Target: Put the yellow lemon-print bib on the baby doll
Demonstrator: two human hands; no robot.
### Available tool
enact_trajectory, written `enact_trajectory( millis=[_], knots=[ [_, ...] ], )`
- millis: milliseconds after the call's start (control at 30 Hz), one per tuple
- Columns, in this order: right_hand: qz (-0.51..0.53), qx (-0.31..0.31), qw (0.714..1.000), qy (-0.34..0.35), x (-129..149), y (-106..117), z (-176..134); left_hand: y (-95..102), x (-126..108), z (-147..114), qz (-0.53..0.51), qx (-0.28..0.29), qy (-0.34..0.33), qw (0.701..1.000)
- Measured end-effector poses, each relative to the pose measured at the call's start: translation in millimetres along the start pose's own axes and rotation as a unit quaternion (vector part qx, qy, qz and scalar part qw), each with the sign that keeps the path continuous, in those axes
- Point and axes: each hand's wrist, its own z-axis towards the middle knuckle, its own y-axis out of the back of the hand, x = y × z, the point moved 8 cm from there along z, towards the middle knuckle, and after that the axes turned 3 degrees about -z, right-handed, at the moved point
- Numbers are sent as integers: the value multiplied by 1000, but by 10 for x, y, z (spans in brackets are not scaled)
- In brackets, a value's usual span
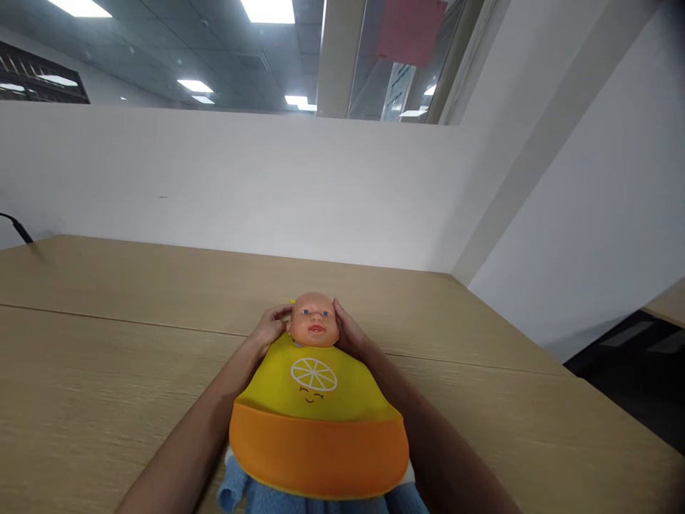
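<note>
A baby doll (315, 318) lies face up on the table, its head away from me. It wears a yellow silicone bib (315, 378) with a white citrus slice, a smiling face and an orange catch pocket (320, 453). Blue clothing (267, 497) shows below the bib. On the left of the doll's head, my left hand (272, 326) curls its fingers behind the neck, where a small yellow end of the bib shows at the fingertips. My right hand (349, 330) is closed around the other side of the head and neck. Its fingertips are mostly hidden behind the head.
The wooden table (133, 371) has a seam running across it. A white wall (240, 178) rises behind it, with glass above. A black cable (18, 228) reaches the table at the far left. Beyond the right edge is a dark area (636, 371).
</note>
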Motion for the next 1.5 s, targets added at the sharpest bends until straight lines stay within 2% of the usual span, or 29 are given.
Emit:
enact_trajectory(
  millis=[100,233,467,600,767,900,1033,1167,1367,1500],
  knots=[
    [4,8,1000,3,-1,2,12,38,31,13,-13,-13,10,1000],
    [-14,-10,1000,7,14,25,22,115,41,39,-17,-47,-8,999],
    [-32,-20,999,6,-15,75,48,271,108,106,38,-123,-32,991],
    [-30,-36,999,0,-13,79,29,316,139,117,30,-133,-31,990],
    [-12,-61,998,-11,-7,97,4,331,132,108,33,-113,-34,992],
    [2,-39,999,-3,-2,84,10,339,162,113,24,-85,-19,996],
    [4,-18,1000,2,-8,70,26,395,144,108,5,-96,-30,995],
    [-14,-36,999,23,-2,127,51,445,131,102,-10,-104,-19,994],
    [-27,-55,998,15,-19,221,77,449,130,100,-4,-59,12,998],
    [-21,-53,998,18,-20,226,73,483,66,59,22,-48,25,998]
  ],
)
